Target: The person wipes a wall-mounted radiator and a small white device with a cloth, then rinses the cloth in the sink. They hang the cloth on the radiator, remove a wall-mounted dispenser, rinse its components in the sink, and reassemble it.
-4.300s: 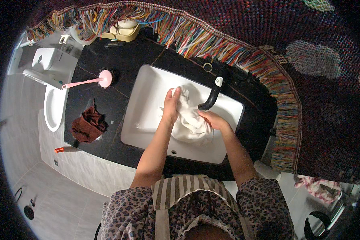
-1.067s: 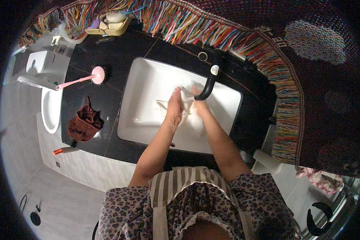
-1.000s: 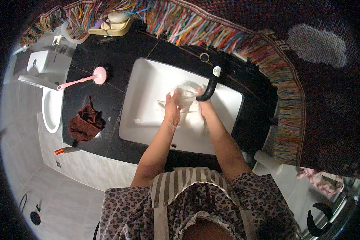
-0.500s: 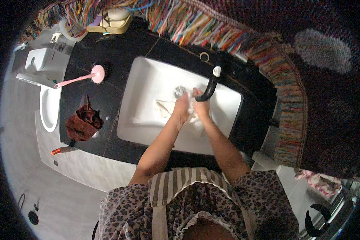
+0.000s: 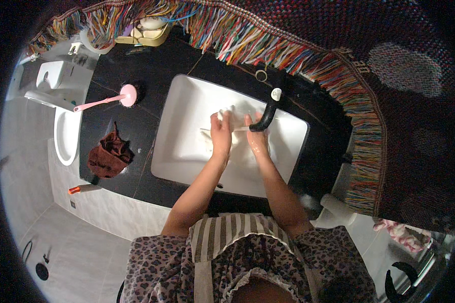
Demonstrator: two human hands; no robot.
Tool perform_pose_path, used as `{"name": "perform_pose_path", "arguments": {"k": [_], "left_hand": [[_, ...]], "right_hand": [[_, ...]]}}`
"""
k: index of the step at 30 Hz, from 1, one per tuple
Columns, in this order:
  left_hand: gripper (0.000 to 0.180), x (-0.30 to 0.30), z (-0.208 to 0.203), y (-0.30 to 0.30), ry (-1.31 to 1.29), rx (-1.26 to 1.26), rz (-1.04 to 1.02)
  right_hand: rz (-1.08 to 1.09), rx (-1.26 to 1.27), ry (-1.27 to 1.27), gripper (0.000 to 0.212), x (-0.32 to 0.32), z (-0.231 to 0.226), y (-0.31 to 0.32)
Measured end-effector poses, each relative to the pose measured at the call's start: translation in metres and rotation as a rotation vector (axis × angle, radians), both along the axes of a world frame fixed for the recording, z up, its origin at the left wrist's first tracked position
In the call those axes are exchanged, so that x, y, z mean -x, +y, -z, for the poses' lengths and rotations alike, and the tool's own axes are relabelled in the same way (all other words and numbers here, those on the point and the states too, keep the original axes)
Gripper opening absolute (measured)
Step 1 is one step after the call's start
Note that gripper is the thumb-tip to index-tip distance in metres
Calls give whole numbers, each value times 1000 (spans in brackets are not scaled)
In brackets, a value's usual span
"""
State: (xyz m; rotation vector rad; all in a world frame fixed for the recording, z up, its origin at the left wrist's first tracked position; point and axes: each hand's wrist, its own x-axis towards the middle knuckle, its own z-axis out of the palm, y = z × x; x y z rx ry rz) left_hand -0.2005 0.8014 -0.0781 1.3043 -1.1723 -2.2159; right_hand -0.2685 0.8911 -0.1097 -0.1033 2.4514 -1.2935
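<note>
Both my hands are over the white sink (image 5: 179, 113), under the black tap (image 5: 269, 113). My left hand (image 5: 221, 135) is left of the spout, fingers curled closed around a bit of white cloth that shows at its fingertips. More of the white cloth (image 5: 206, 135) lies in the basin beside this hand, partly hidden by it. My right hand (image 5: 258, 137) is just below the spout, wet, its thumb apart from the fingers and nothing visible in it. A thin stream of water runs near the spout's mouth between the hands.
On the black counter (image 5: 146, 101) lie a pink round-headed brush (image 5: 128, 95) and a crumpled brown cloth (image 5: 111, 156). A yellowish tray (image 5: 151, 40) with soaps stands at the back, and a ring-shaped band (image 5: 261, 76) lies behind the tap. Colourful fringe (image 5: 268, 50) hangs along the far side.
My hands have moved apart; they were close together under the tap. The left has shifted slightly left, over the drain, which it now covers. The view has shifted a little.
</note>
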Motion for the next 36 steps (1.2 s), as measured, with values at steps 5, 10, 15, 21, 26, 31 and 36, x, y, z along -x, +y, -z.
{"name": "perform_pose_path", "arguments": {"k": [5, 10, 15, 21, 26, 31, 36], "left_hand": [[47, -49, 13, 57, 98, 175, 338], [94, -41, -1, 20, 29, -1020, -140], [73, -5, 20, -13, 354, -888, 76], [30, 6, 39, 2, 517, -696, -108], [36, 0, 22, 4, 212, -591, 11], [33, -12, -16, -28, 37, -235, -237], [56, -29, -11, -64, 286, -82, -232]], "right_hand": [[315, 534, -1038, 49, 0, -24, 1], [64, 444, -639, 72, -11, -23, 4], [-630, 140, 22, 68, -76, -101, 1], [-456, -530, 112, 42, -63, -85, -28], [-92, -409, 399, 44, -19, -10, -14], [-5, 202, -482, 27, 28, 10, 24], [-24, 401, -853, 49, 46, -16, 55]]}}
